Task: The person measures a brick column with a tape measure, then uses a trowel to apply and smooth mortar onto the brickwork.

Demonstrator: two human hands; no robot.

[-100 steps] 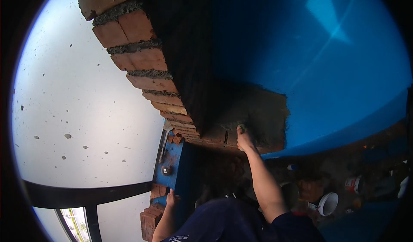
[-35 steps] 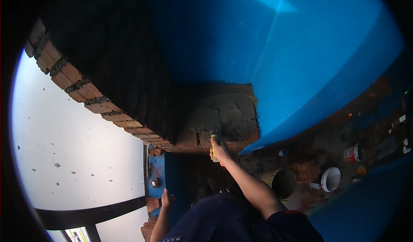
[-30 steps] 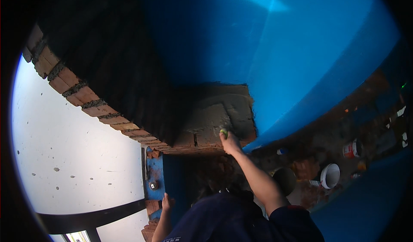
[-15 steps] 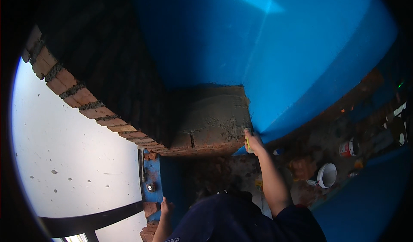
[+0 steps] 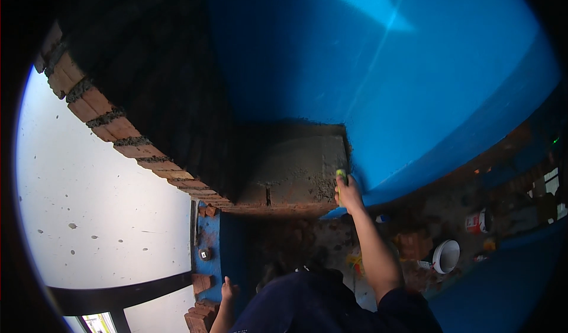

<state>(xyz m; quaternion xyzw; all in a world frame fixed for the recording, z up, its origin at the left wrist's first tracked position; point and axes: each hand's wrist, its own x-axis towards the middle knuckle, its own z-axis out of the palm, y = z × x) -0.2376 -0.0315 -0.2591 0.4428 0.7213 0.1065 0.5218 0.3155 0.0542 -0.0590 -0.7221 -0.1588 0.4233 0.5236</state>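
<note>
My right hand [image 5: 350, 195] is closed around the yellow-green handle of a trowel [image 5: 341, 179], at the right end of a mortar-covered brick ledge [image 5: 284, 161]. The tool's blade is hard to make out against the dark grey mortar, which looks smooth toward the back and rough near the handle. Low at the left, my left hand [image 5: 229, 290] hangs beside my body with its thumb raised away from the fingers; nothing shows in it.
A blue wall [image 5: 426, 84] rises behind and right of the ledge. At the left stands a brick wall [image 5: 121, 129]. Loose bricks [image 5: 201, 316] lie beside my left hand. On the floor to the right are a white bucket [image 5: 446, 256], another bucket [image 5: 475, 222] and bricks [image 5: 414, 245].
My right hand and the trowel have shifted slightly up along the ledge's right end, and the handle points more upright. The whole view has moved a little. My left hand stays low.
</note>
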